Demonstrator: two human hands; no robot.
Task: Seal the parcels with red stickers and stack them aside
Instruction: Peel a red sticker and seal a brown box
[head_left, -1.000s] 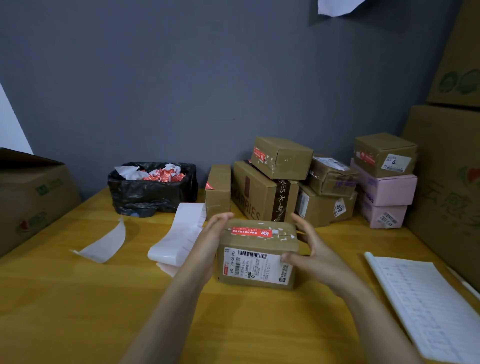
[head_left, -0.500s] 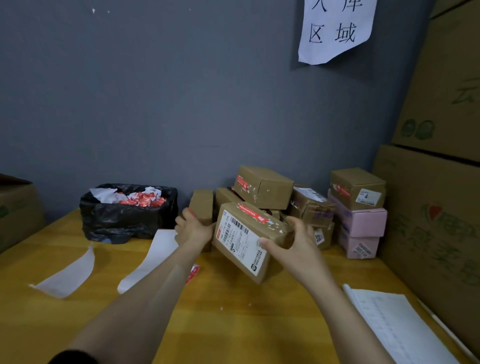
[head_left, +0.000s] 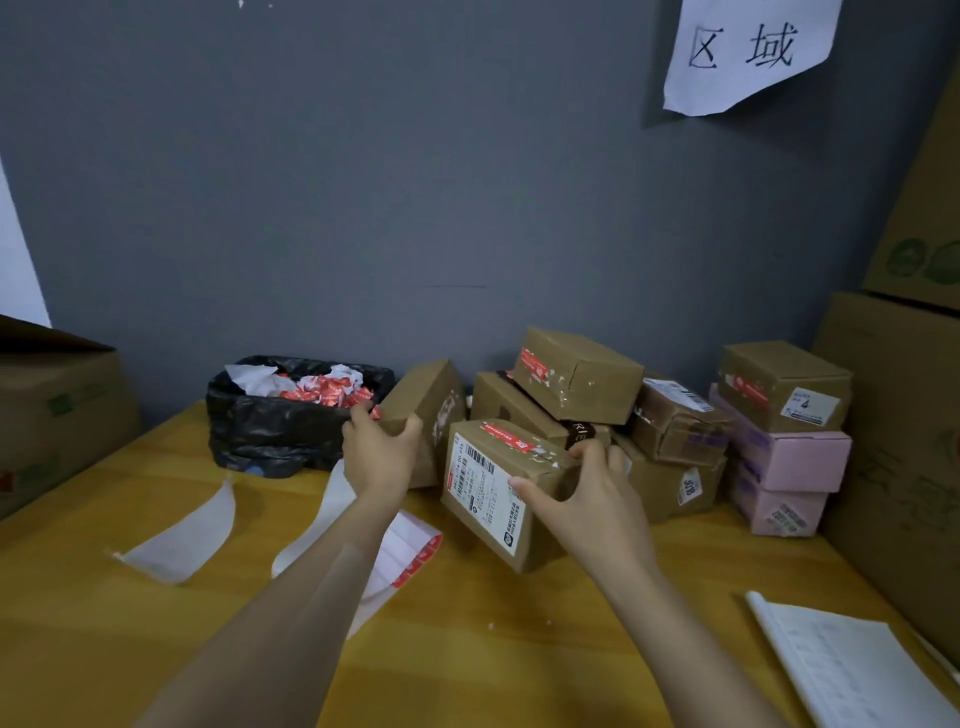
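- Right hand (head_left: 592, 499): gripping a tilted brown cardboard parcel (head_left: 498, 493) bearing a red sticker strip (head_left: 506, 435), above the yellow wooden tabletop (head_left: 467, 649).
- Left hand (head_left: 382, 457): grasping an upright small brown carton (head_left: 426, 410).

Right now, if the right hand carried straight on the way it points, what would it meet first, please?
Probably the pile of brown parcels by the wall: the right hand, gripping the labelled parcel, points up and away at them. Depth is unclear, so the gap is uncertain.

Left hand (head_left: 382, 457) off sealed parcel (head_left: 501, 488), now gripping upright box (head_left: 428, 410).
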